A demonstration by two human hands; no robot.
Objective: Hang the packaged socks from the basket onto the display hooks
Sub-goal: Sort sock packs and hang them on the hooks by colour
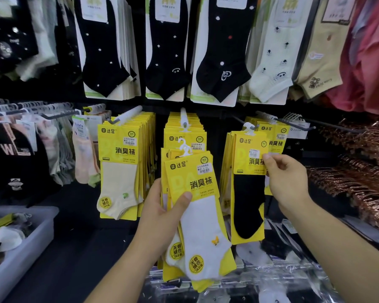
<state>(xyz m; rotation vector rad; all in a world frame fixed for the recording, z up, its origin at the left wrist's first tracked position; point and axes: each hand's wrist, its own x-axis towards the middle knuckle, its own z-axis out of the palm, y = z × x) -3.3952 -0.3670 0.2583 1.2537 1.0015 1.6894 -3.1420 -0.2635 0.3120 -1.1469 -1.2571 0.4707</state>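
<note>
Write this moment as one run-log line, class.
left hand: holds white-sock packs | right hand: pinches black-sock pack at right hook | basket: lower left, socks remaining

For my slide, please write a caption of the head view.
Left hand holds white-sock packs; right hand pinches a black-sock pack.

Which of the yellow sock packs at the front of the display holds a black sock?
The black sock pack pinched by the right hand, on the rightmost yellow hook; the left hand holds white ones, the left hook's front pack is cream.
</note>
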